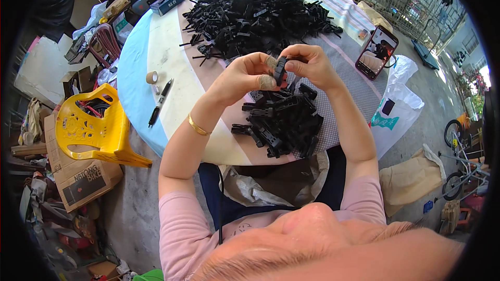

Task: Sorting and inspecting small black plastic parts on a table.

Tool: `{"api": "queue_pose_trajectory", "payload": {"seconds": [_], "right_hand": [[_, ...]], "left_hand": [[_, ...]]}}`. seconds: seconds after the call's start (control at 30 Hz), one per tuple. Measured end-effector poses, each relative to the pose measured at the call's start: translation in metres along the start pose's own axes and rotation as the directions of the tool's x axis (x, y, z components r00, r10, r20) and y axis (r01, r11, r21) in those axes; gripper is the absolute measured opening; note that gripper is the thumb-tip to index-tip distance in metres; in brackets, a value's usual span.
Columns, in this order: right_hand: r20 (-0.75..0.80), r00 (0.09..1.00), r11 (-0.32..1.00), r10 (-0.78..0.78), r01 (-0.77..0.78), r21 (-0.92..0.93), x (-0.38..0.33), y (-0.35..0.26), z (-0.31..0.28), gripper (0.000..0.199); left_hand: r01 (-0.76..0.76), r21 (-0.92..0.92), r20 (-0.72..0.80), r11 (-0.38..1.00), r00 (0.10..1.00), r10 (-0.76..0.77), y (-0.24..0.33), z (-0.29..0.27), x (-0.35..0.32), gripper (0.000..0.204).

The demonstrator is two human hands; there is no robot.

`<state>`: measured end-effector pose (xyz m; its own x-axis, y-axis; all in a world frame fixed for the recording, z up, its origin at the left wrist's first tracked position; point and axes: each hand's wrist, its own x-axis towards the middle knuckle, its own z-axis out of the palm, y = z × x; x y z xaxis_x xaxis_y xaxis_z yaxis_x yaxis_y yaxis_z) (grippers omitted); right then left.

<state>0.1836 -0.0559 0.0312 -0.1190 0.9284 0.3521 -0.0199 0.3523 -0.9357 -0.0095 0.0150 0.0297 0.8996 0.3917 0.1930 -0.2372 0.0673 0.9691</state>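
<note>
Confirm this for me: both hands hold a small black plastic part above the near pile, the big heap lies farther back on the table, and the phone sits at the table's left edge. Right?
Not quite. The phone sits at the table's right edge, not the left, as the head view shows. The rest stands: the left hand and right hand hold a small black plastic part above the near pile, and the big heap lies farther back.

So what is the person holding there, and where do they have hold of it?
A small black plastic part, pinched between both hands: left hand fingertips on its left side, right hand on its right and top.

Pink short sleeves — gold bangle on left wrist (198,126) — taped fingertips.
</note>
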Motion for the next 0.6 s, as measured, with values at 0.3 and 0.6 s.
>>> {"api": "queue_pose_trajectory", "payload": {"seconds": [0.3,0.6], "right_hand": [[0.0,0.997,0.986,-0.074,0.073,-0.148,0.001,0.001,0.006,0.022],[-0.141,0.984,0.938,-0.105,0.051,-0.342,-0.001,0.005,0.022,0.012]], "left_hand": [[0.04,-0.014,-0.209,0.999,0.977,-0.042,-0.005,0.011,0.0,0.015],[-0.193,0.308,-0.472,0.932,0.819,0.325,-0.013,0.022,0.005,0.018]]}}
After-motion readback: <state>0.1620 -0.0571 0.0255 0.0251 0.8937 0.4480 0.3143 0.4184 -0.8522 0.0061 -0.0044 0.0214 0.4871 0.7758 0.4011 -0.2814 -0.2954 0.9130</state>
